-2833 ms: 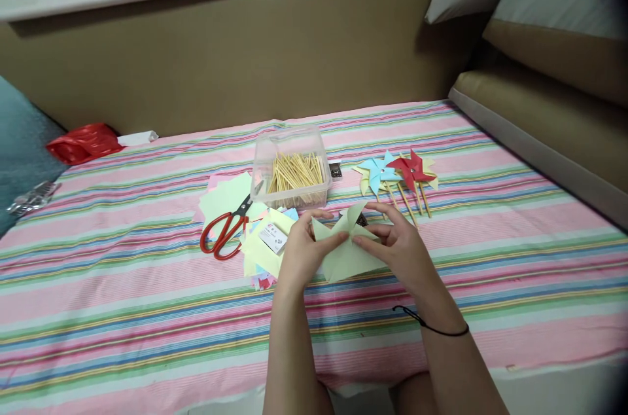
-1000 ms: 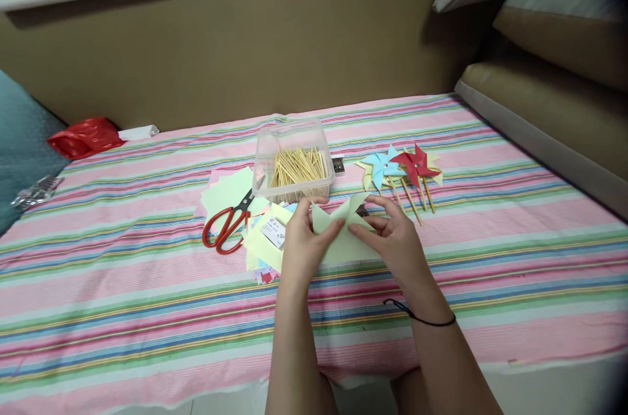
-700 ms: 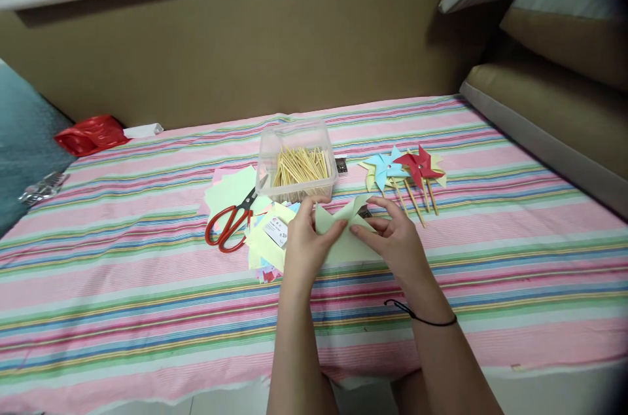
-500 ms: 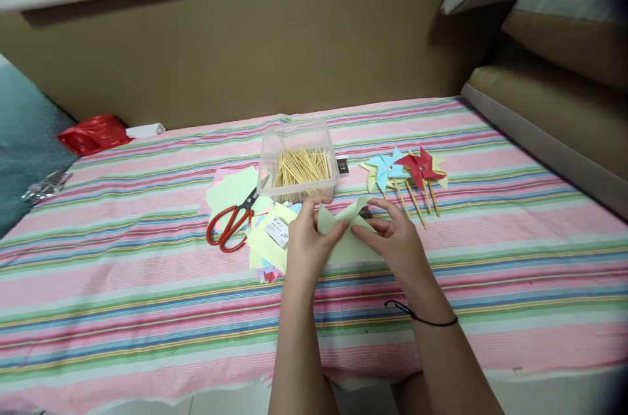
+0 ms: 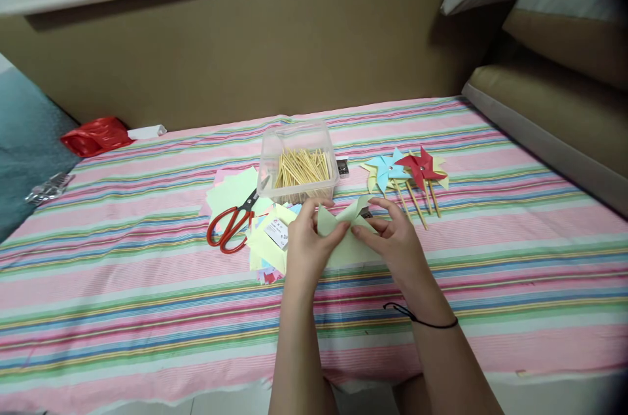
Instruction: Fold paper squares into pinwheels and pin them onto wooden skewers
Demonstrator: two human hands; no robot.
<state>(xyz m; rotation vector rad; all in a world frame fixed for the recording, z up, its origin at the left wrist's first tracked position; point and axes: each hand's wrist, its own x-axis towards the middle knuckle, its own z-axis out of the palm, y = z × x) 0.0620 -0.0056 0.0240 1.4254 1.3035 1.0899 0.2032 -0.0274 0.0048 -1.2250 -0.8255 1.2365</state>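
Between my two hands is a pale green sheet of paper [image 5: 349,250], its upper corners bent in toward the middle. My left hand [image 5: 314,238] pinches its left side, thumb pressed near the centre. From the other side my right hand [image 5: 392,235] grips the paper, the thumb close to the left one and the fingers behind the right corner. A stack of coloured paper [image 5: 265,251] lies left of my left hand with a small white card [image 5: 277,232] on top. Red-handled scissors [image 5: 233,226] rest beside the stack, blades toward the clear plastic box [image 5: 269,146].
Thin wooden sticks [image 5: 304,167] fill the box. Behind my right hand lie several paper pinwheels on sticks, including a blue pinwheel [image 5: 387,168] and a red pinwheel [image 5: 422,168]. A red plastic bag [image 5: 101,135] sits far left on the striped cloth [image 5: 147,284].
Both hands hold almost the same pose on the green paper. The view has shifted very slightly; nothing else has visibly moved.
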